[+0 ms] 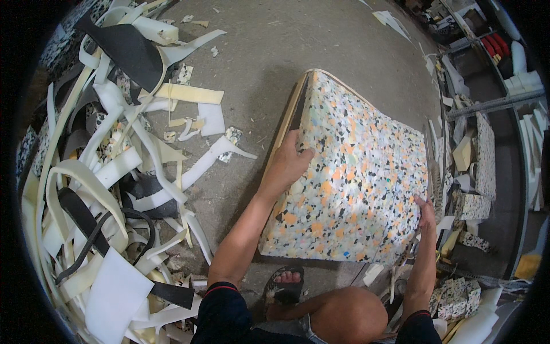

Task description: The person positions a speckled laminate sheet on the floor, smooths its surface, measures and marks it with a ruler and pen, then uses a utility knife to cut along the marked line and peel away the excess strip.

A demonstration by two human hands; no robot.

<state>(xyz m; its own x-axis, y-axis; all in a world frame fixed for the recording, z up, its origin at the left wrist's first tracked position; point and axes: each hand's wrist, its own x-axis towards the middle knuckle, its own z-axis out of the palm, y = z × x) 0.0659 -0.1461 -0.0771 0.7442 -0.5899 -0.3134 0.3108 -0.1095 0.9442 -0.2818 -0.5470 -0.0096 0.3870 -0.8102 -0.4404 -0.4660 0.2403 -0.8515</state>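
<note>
In the head view, the left hand point(291, 157) is grasping the speckled foam slab point(355, 186) by its left edge, the right hand point(425, 212) by its right; the slab is sitting right of the scrap pile point(118, 167). Gripping evenly is probably preventing twisting.

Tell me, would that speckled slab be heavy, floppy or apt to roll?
The speckled slab is probably light for its size: its mottled surface resembles bonded foam. That makeup also suggests some give rather than rigidity. Its broad, flat shape makes rolling unlikely.

2 bare forearms point(243, 238) stretch forward, the left grip point(289, 159) curled farther out, the right grip point(424, 211) curled closer in.
</note>
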